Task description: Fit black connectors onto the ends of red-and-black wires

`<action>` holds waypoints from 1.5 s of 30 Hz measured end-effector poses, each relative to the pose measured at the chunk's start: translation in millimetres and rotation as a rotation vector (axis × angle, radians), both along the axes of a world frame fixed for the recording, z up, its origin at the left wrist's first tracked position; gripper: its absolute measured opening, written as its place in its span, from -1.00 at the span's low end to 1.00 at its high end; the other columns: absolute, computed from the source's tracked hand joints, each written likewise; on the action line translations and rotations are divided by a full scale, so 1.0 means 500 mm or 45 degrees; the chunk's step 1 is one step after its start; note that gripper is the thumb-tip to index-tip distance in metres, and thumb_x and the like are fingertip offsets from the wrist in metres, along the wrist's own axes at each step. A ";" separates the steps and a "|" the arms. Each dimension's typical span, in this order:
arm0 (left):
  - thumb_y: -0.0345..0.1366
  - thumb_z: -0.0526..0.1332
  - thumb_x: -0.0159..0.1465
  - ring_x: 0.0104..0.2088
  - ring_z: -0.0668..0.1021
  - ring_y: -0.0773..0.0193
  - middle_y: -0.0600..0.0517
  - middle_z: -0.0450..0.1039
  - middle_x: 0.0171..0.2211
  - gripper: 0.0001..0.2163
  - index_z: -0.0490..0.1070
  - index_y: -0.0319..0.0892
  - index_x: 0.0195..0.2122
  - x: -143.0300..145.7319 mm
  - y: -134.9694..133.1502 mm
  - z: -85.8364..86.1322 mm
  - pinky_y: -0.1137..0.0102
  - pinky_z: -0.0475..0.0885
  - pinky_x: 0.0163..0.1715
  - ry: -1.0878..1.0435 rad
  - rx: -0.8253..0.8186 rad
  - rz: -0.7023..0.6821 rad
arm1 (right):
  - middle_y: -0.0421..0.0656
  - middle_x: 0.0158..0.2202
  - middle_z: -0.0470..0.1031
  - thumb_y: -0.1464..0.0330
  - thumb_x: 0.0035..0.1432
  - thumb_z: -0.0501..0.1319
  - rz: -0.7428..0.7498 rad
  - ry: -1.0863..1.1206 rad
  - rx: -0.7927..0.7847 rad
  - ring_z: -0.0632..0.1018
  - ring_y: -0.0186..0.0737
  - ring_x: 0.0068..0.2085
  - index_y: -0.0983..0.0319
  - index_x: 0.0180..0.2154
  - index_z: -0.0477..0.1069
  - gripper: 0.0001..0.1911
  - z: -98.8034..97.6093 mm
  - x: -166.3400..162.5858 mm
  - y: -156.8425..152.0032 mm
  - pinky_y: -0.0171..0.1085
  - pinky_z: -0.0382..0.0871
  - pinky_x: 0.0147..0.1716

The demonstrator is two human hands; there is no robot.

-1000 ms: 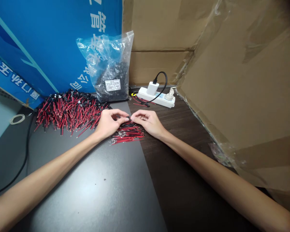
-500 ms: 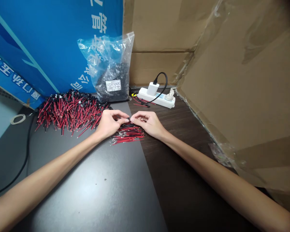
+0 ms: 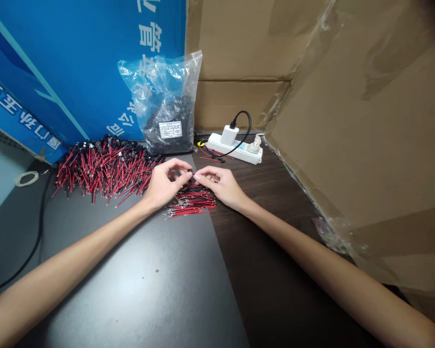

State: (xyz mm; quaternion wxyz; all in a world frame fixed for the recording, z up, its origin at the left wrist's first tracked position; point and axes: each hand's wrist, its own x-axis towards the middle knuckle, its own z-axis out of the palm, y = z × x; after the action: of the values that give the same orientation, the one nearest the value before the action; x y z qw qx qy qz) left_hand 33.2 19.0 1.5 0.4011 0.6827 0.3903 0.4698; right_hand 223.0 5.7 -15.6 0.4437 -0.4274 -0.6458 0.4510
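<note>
Thumb and forefinger of my left hand (image 3: 166,180) pinch a small black plastic connector (image 3: 190,170). My right hand (image 3: 220,184) meets it fingertip to fingertip, its thumb and forefinger closed at the connector's right side. What lies in the right pinch is too small to make out. Just beneath both hands, a flat row of loose red and black wires (image 3: 192,211) with metal terminals at their left ends lies on the table. Beyond my left hand spreads a large heap of red and black wires with black connectors (image 3: 101,169).
A clear bag of black parts (image 3: 172,137) with a white label stands against the blue panel (image 3: 83,63). Right of it lies a white power strip (image 3: 235,149) with a plugged-in charger. Cardboard (image 3: 366,125) walls the right side. A black cable (image 3: 39,232) runs along the left.
My left hand has lifted slightly and its fingers have tilted up, so the black connector shows more clearly. My right hand stays almost in place.
</note>
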 end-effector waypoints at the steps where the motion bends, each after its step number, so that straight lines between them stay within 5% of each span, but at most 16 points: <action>1: -0.28 0.35 0.14 -0.32 0.56 0.26 -0.02 0.56 -0.32 -0.84 0.55 -0.20 -0.26 -0.001 0.002 -0.001 0.38 0.43 -0.34 -0.020 0.001 0.026 | -0.16 -0.41 0.58 0.03 0.10 0.35 -0.003 0.001 -0.011 0.44 -0.28 -0.44 0.23 -0.32 0.54 -0.62 0.001 -0.001 -0.001 -0.27 0.27 -0.42; 7: -0.31 0.33 0.13 -0.27 0.54 0.24 0.02 0.54 -0.31 -0.85 0.53 -0.18 -0.27 -0.008 0.004 -0.004 0.37 0.43 -0.29 -0.149 0.051 0.217 | -0.17 -0.45 0.56 0.00 0.16 0.30 -0.033 -0.033 -0.017 0.45 -0.28 -0.44 0.22 -0.36 0.53 -0.61 0.007 -0.002 -0.005 -0.26 0.26 -0.40; 15: -0.33 0.31 0.13 -0.29 0.53 0.26 0.04 0.51 -0.34 -0.86 0.52 -0.18 -0.26 -0.007 0.002 0.001 0.37 0.41 -0.30 -0.163 0.105 0.255 | -0.18 -0.50 0.50 -0.13 0.13 0.26 -0.029 -0.028 -0.027 0.44 -0.29 -0.45 0.22 -0.46 0.47 -0.47 0.005 -0.001 -0.005 -0.26 0.28 -0.38; 23: -0.40 0.23 0.08 -0.39 0.45 0.29 0.07 0.44 -0.42 -0.89 0.47 -0.19 -0.34 -0.048 0.049 0.045 0.39 0.35 -0.39 -0.174 0.277 0.438 | -0.19 -0.45 0.48 -0.04 0.25 0.20 -0.072 -0.055 0.118 0.44 -0.25 -0.39 0.20 -0.45 0.46 -0.54 0.000 0.000 -0.004 -0.21 0.32 -0.29; 28: -0.42 0.15 0.12 -0.43 0.43 0.28 0.07 0.45 -0.46 -0.85 0.51 -0.19 -0.35 -0.067 0.062 0.047 0.34 0.35 -0.37 0.320 0.262 0.357 | -0.15 -0.26 0.50 0.30 0.15 0.37 -0.122 -0.426 0.465 0.46 -0.14 -0.17 0.15 -0.32 0.55 -0.93 0.005 -0.005 -0.017 -0.11 0.34 -0.07; 35: -0.45 0.05 0.28 -0.09 0.45 -0.02 -0.19 0.46 -0.17 -0.72 0.54 -0.29 -0.14 -0.064 0.041 0.029 0.13 0.44 -0.12 1.245 0.655 0.259 | -0.11 -0.16 0.44 0.39 0.15 0.33 -0.108 -0.604 0.490 0.45 -0.08 -0.08 0.17 -0.36 0.55 -0.97 -0.003 -0.008 -0.020 0.02 0.31 0.07; 39: -0.43 0.06 0.29 -0.05 0.45 -0.03 -0.19 0.46 -0.12 -0.72 0.50 -0.30 -0.06 -0.053 0.027 0.046 0.14 0.44 -0.11 1.318 0.643 0.235 | -0.11 -0.14 0.45 0.40 0.17 0.33 -0.079 -0.613 0.462 0.45 -0.08 -0.06 0.17 -0.38 0.54 -0.94 -0.007 -0.007 -0.016 0.03 0.29 0.11; 45: -0.28 0.20 0.26 -0.32 0.52 0.16 -0.01 0.53 -0.35 -0.86 0.55 -0.16 -0.31 -0.044 0.030 0.066 0.27 0.40 -0.28 1.066 0.234 -0.237 | -0.09 -0.08 0.46 0.33 0.26 0.27 0.004 -0.608 0.413 0.43 -0.07 -0.03 0.18 -0.34 0.50 -0.90 -0.005 -0.003 -0.013 0.01 0.29 0.07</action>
State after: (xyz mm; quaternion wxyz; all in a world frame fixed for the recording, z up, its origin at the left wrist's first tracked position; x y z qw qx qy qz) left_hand 11.1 33.9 34.5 0.1865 0.8794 0.4125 0.1472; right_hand 221.7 -0.9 -18.2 0.3409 -0.4440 -0.7963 0.2292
